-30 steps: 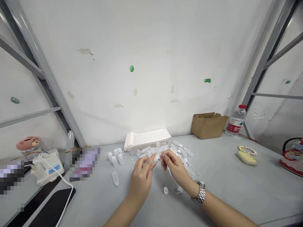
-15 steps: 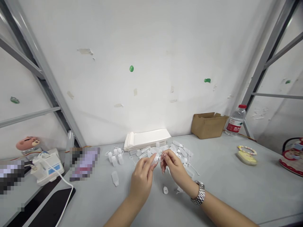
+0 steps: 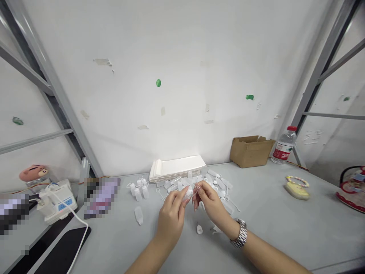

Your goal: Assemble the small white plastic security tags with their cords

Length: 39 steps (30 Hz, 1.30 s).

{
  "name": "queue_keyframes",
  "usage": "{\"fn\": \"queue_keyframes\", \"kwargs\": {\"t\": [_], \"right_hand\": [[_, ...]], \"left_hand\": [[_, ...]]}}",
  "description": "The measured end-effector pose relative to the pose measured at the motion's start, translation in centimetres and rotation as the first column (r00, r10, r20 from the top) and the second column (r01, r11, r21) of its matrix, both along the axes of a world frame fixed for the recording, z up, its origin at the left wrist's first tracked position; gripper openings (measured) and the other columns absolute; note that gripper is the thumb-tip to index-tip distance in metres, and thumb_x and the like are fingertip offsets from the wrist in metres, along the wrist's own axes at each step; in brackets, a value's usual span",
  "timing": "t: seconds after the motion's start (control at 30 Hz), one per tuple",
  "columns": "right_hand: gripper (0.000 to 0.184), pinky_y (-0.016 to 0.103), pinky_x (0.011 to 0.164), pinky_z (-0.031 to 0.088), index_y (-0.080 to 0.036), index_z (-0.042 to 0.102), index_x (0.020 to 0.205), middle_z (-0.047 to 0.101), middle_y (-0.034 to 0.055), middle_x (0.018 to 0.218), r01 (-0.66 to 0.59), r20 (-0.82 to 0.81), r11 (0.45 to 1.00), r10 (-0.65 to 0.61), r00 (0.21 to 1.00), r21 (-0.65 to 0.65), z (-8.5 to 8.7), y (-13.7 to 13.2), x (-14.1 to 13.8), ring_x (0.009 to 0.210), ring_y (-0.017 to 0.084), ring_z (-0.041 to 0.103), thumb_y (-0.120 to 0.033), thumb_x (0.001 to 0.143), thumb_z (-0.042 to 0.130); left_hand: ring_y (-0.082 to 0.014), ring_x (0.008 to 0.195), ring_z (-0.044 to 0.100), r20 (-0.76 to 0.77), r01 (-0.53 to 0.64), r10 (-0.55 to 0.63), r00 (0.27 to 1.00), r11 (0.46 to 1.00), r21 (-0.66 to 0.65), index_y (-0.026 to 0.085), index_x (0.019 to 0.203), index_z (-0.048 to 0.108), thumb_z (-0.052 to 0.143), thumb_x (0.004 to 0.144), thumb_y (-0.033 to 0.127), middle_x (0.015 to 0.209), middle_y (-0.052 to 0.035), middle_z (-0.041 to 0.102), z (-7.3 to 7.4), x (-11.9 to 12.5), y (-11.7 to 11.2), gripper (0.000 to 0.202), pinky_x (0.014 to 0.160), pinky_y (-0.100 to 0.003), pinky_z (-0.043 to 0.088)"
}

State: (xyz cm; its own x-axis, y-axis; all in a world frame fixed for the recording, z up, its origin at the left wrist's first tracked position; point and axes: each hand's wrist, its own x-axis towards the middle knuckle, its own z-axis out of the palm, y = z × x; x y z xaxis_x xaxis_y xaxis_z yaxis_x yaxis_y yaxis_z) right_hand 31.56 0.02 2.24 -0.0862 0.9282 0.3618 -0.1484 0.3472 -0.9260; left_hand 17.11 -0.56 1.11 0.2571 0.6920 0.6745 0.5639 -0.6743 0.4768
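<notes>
My left hand [image 3: 171,215] and my right hand [image 3: 209,199] meet fingertip to fingertip over the grey table [image 3: 270,224]. Between them they pinch a small translucent plastic bottle [image 3: 188,192]; the left fingers hold its body and the right fingers pinch at its top. A silver watch [image 3: 239,233] is on my right wrist. Behind the hands lies a heap of the same small white bottles [image 3: 216,180]. A few bottles stand upright to the left [image 3: 138,188], one lies on its side [image 3: 138,215], and a loose cap [image 3: 199,229] rests below the hands.
A stack of white flat bags [image 3: 176,167] lies against the wall. A brown cardboard box [image 3: 251,150] and a water bottle [image 3: 283,146] stand at the back right. A yellow toy [image 3: 297,187] lies right. A white device with a cable [image 3: 55,199] sits left.
Both hands stay almost in place. My left hand's fingers have shifted slightly up and right on the small bottle, and my right fingers have closed in a little.
</notes>
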Motion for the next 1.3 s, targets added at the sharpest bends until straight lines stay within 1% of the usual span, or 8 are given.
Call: {"fn": "queue_keyframes", "kwargs": {"t": [0.2, 0.4, 0.63, 0.8, 0.93, 1.13, 1.3], "right_hand": [[0.025, 0.023, 0.047, 0.042, -0.019, 0.047, 0.075, 0.049, -0.0047, 0.058, -0.01, -0.015, 1.0, 0.01, 1.0, 0.003, 0.07, -0.21, 0.05, 0.045, 0.008, 0.049, -0.039, 0.088, 0.04], [0.025, 0.023, 0.048, 0.042, -0.019, 0.047, 0.074, 0.05, -0.004, 0.06, -0.01, -0.009, 1.0, 0.011, 1.0, 0.019, 0.2, -0.26, -0.08, 0.046, 0.008, 0.049, -0.038, 0.088, 0.04], [0.026, 0.023, 0.046, 0.042, -0.019, 0.046, 0.075, 0.048, -0.005, 0.056, -0.005, -0.039, 1.0, 0.005, 0.999, 0.001, -0.02, -0.03, -0.01, 0.045, 0.009, 0.048, -0.041, 0.087, 0.04], [0.028, 0.024, 0.046, 0.042, -0.019, 0.047, 0.074, 0.048, -0.0048, 0.056, -0.004, -0.025, 1.0, 0.004, 1.0, 0.0, -0.03, 0.04, -0.01, 0.044, 0.009, 0.048, -0.043, 0.086, 0.041], [0.027, 0.024, 0.046, 0.042, -0.019, 0.047, 0.074, 0.048, -0.0048, 0.056, -0.008, -0.017, 1.0, 0.008, 1.0, 0.004, -0.01, -0.04, -0.04, 0.044, 0.008, 0.048, -0.041, 0.087, 0.04], [0.028, 0.024, 0.046, 0.042, -0.019, 0.047, 0.073, 0.049, -0.0047, 0.056, -0.009, -0.024, 1.0, 0.009, 1.0, -0.005, 0.05, -0.11, -0.08, 0.045, 0.009, 0.048, -0.043, 0.086, 0.041], [0.03, 0.024, 0.046, 0.041, -0.019, 0.047, 0.073, 0.048, -0.0048, 0.054, 0.005, -0.011, 1.0, -0.005, 1.0, -0.01, 0.04, -0.14, -0.14, 0.043, 0.009, 0.048, -0.045, 0.086, 0.041]], "left_hand": [[-0.0144, 0.078, 0.06, 0.04, 0.01, -0.007, 0.999, 0.998, -0.069, 0.026, 0.118, 0.049, 0.038, 0.087, 0.018, 0.09, -0.0047, 0.058, 0.31, 0.14, -0.32, 0.034, 0.065, -0.026, 0.051], [-0.014, 0.077, 0.061, 0.069, 0.026, -0.019, 0.997, 0.995, -0.096, 0.025, 0.118, 0.049, 0.037, 0.087, 0.02, 0.087, -0.0045, 0.057, 0.34, 0.18, -0.28, 0.033, 0.059, -0.023, 0.05], [-0.014, 0.079, 0.06, 0.047, 0.027, -0.023, 0.999, 0.996, -0.079, 0.025, 0.119, 0.048, 0.037, 0.087, 0.018, 0.09, -0.0055, 0.057, 0.11, 0.14, -0.14, 0.034, 0.065, -0.026, 0.05], [-0.0132, 0.075, 0.06, 0.023, 0.009, -0.007, 1.0, 0.998, -0.057, 0.025, 0.118, 0.048, 0.038, 0.087, 0.018, 0.089, -0.005, 0.057, 0.27, 0.11, -0.23, 0.034, 0.064, -0.026, 0.05], [-0.0136, 0.075, 0.06, 0.011, 0.003, -0.003, 1.0, 0.999, -0.045, 0.025, 0.119, 0.048, 0.037, 0.087, 0.018, 0.088, -0.0053, 0.058, 0.43, 0.12, -0.27, 0.034, 0.065, -0.026, 0.051], [-0.0138, 0.077, 0.06, -0.001, 0.006, -0.006, 1.0, 1.0, -0.029, 0.023, 0.12, 0.047, 0.037, 0.087, 0.018, 0.089, -0.0055, 0.058, 0.18, 0.06, -0.15, 0.034, 0.065, -0.026, 0.051], [-0.014, 0.076, 0.06, -0.011, -0.011, 0.011, 1.0, 1.0, -0.001, 0.025, 0.119, 0.049, 0.038, 0.087, 0.019, 0.087, -0.005, 0.059, 0.21, 0.09, -0.14, 0.034, 0.064, -0.026, 0.051]]}}
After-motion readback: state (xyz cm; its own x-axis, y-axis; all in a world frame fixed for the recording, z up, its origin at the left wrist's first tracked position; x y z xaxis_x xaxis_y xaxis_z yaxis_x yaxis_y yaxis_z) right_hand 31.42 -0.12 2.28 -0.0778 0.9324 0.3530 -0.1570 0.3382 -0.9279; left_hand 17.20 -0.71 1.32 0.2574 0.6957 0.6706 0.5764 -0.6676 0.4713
